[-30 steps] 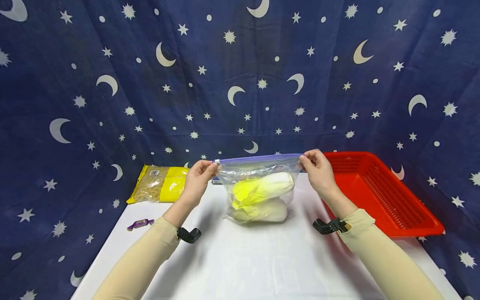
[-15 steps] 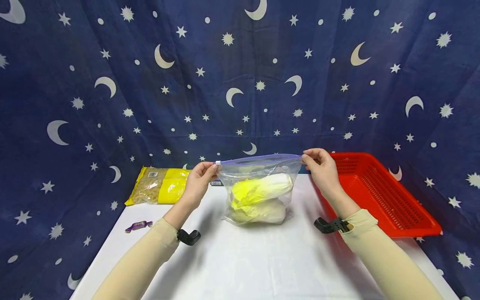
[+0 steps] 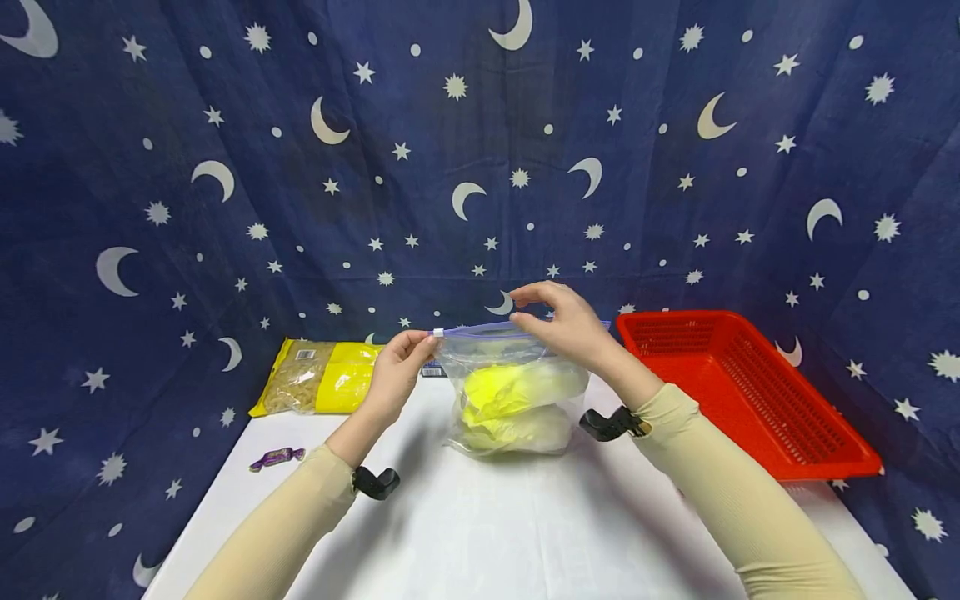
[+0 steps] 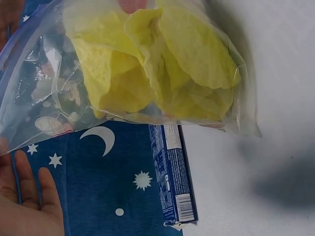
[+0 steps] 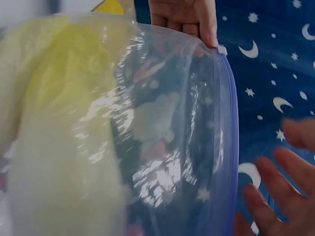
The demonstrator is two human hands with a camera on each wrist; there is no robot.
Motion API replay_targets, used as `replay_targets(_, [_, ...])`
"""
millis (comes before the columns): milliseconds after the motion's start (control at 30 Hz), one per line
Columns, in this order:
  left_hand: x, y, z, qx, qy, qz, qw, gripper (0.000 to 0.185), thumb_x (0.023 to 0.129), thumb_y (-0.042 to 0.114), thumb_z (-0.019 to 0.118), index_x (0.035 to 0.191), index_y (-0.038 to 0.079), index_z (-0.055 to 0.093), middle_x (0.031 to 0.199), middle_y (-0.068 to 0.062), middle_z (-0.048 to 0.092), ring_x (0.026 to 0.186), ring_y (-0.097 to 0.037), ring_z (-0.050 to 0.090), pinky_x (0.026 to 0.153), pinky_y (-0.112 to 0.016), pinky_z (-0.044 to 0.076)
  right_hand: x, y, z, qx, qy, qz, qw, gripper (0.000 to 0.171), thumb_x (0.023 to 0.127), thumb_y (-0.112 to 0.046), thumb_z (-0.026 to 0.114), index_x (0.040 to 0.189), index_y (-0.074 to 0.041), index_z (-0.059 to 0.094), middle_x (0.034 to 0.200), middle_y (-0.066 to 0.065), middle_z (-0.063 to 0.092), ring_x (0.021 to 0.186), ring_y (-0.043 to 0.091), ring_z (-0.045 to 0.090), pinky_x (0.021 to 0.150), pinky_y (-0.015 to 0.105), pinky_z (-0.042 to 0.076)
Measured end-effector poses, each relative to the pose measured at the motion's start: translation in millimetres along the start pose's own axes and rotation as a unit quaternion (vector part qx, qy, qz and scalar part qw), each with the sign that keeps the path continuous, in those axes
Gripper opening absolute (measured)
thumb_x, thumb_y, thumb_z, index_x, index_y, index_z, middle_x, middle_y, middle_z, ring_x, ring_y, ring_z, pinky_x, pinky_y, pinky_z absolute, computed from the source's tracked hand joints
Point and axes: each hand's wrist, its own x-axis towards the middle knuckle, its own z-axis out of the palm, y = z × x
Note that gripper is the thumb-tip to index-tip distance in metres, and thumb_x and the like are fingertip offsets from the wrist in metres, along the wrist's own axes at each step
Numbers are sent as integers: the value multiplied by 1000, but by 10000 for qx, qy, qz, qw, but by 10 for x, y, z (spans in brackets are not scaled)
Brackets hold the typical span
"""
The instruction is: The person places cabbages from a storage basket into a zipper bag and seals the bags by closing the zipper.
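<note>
A clear zip bag (image 3: 453, 367) with a purple top strip stands upright on the white table. Inside lie two napa cabbages (image 3: 498, 404), yellow leaves toward the left. My left hand (image 3: 396, 371) pinches the bag's upper left corner, right at the white slider (image 3: 438, 332). Above the purple strip, my right hand (image 3: 566, 323) hovers with thumb and fingers spread and nothing between them. In the right wrist view, that hand (image 5: 283, 189) is apart from the strip (image 5: 233, 147). Yellow leaves (image 4: 197, 59) press against the plastic in the left wrist view.
A yellow pasta-like packet (image 3: 315, 375) lies at the back left, with a purple wrapped candy (image 3: 277, 457) nearer the front. A small blue box (image 4: 172, 182) sits behind the bag. On the right stands a red plastic basket (image 3: 697, 400).
My right hand has let go of the bag's upper right corner and moved left along the top toward the slider. The left hand keeps its pinch at the left corner.
</note>
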Motion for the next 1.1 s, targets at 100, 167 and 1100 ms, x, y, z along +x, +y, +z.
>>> replay_targets(100, [-15, 13, 5, -59, 0, 22, 10000, 23, 99, 13, 69, 111, -5, 65, 100, -2, 72, 92, -12, 66, 99, -39, 56, 126, -95, 108, -466, -758, -61, 9960, 38, 93, -29, 76, 128, -14, 71, 126, 2, 67, 126, 26, 53, 109, 49, 44])
replay_targets(167, [-20, 11, 2, -118, -14, 20, 9999, 22, 99, 12, 69, 111, -6, 65, 98, -1, 72, 92, -12, 66, 98, -38, 56, 197, -159, 187, -732, -1109, -150, 9910, 39, 92, -32, 77, 128, -16, 72, 128, 1, 67, 127, 27, 52, 108, 48, 45])
replay_targets(1100, [-33, 41, -19, -124, -72, 52, 9999, 14, 99, 15, 70, 105, 3, 68, 102, -1, 69, 98, -13, 64, 97, -33, 54, 595, -449, 725, -1018, -1560, 213, 9823, 18, 93, -33, 77, 99, -16, 77, 96, -7, 73, 91, 13, 64, 80, 33, 55])
